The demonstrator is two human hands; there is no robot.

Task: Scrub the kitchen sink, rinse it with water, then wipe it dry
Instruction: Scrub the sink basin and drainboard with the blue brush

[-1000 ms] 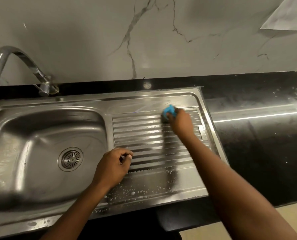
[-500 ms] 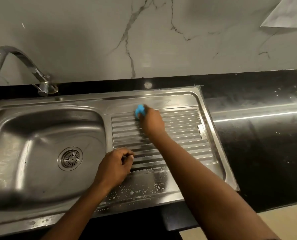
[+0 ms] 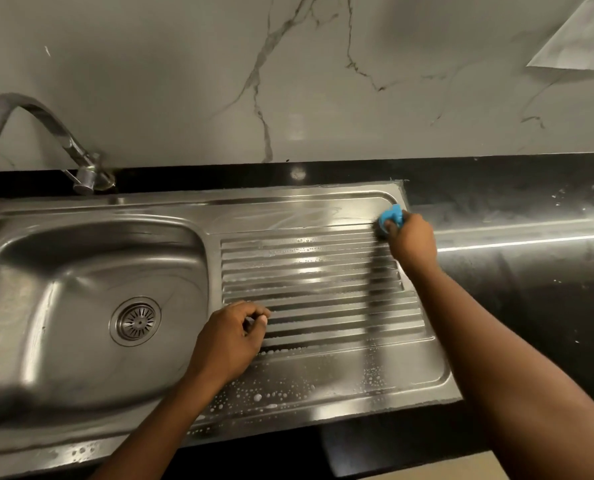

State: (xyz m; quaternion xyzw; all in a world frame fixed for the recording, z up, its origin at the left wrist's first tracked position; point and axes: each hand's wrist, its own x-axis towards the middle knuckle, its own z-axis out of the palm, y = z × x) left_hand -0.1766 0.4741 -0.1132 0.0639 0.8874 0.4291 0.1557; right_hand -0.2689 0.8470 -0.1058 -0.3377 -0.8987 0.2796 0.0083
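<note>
One sink [image 3: 91,216], one tap [image 3: 46,116]; the right hand [image 3: 411,242] gripped the one blue scrubber [image 3: 392,216] at the drainboard's [image 3: 309,271] far corner, and the left hand [image 3: 228,341] rested there curled, holding nothing.

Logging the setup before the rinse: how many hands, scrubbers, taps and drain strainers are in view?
Hands: 2, left hand and right hand
Scrubbers: 1, the blue scrubber
Taps: 1, the tap
Strainers: 1, the drain strainer
Total: 5

Veined marble wall [image 3: 323,81]; black countertop [image 3: 531,289]

Glossy black countertop [image 3: 531,306], steel sink [image 3: 288,199] set into it, faucet [image 3: 51,124] at its back edge
</note>
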